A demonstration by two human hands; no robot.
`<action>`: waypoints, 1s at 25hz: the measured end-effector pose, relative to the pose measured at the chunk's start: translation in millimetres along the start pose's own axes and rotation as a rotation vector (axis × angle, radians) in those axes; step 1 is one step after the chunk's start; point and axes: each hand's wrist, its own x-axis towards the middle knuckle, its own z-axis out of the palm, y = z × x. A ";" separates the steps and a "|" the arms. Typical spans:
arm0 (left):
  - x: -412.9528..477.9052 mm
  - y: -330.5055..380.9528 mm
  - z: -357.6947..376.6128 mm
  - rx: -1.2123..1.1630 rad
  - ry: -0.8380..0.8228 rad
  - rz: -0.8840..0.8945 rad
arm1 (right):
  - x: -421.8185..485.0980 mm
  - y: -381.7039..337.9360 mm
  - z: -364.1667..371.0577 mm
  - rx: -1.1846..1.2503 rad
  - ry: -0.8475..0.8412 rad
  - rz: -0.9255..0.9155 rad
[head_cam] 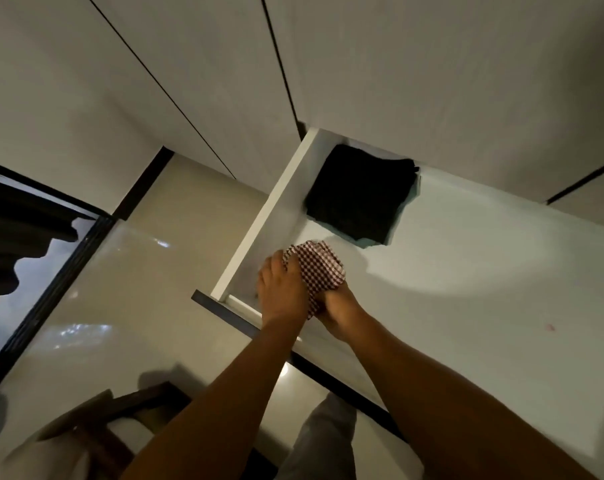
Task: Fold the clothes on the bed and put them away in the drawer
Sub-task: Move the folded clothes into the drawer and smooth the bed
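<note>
Cloth of grey trousers covers a leg (324,441) at the bottom edge, and a dark wooden frame (96,431) stands to its left on the glossy pale floor (148,271). Both bare forearms reach up from there to the open drawer (272,209). The left hand (283,292) lies curled over the left side of a small cloth (316,268), and the right hand (338,315) grips its near end from below, so both hold it. The cloth is red-and-white check, bunched into a compact folded bundle, and sits in the drawer's near left corner, just inside the dark front edge. I cannot tell whether it touches the drawer bottom. The drawer is white inside and lit brightly on the right. Farther in, by the left wall, a black garment (356,195) lies folded square and flat, apart from the cloth, with a teal layer (367,242) peeping out under its edges. Its far corner runs under the white doors (432,64) above the drawer, split by thin dark gaps. A black-framed window (51,271) stands at left.
</note>
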 end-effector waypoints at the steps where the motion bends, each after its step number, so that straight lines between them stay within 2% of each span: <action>1: 11.4 -7.4 9.5 0.054 -0.086 0.050 | 17.7 7.9 7.1 0.051 0.014 0.002; 5: 40.3 -25.6 50.4 0.060 -0.552 0.015 | 50.5 33.3 14.1 0.162 0.061 0.084; 7: 46.4 -34.4 63.7 0.116 -0.624 0.020 | 48.9 35.0 7.6 0.065 0.088 0.128; 9: 49.4 -37.7 66.4 0.094 -0.637 0.031 | 42.1 31.8 0.8 -0.134 0.128 0.135; 12: 46.1 -35.9 55.4 0.048 -0.566 0.051 | 20.1 16.1 -5.1 -0.584 0.235 0.006; 15: 33.6 -32.8 30.6 0.012 -0.479 0.034 | -11.3 -3.1 -5.3 -1.093 0.343 -0.207; 17: 11.6 -32.5 10.4 -0.033 -0.416 0.057 | -37.0 -14.0 -0.4 -1.348 0.350 -0.336; 21: -55.6 -37.9 -30.2 0.034 -0.105 0.122 | -93.3 -20.7 18.7 -1.559 0.283 -0.660; 23: -97.9 -42.9 -50.6 0.090 0.026 0.112 | -124.9 -19.0 25.7 -1.629 0.255 -0.885; 25: -147.4 -53.3 -60.3 0.113 0.111 0.029 | -157.4 -10.3 31.5 -1.677 0.182 -1.058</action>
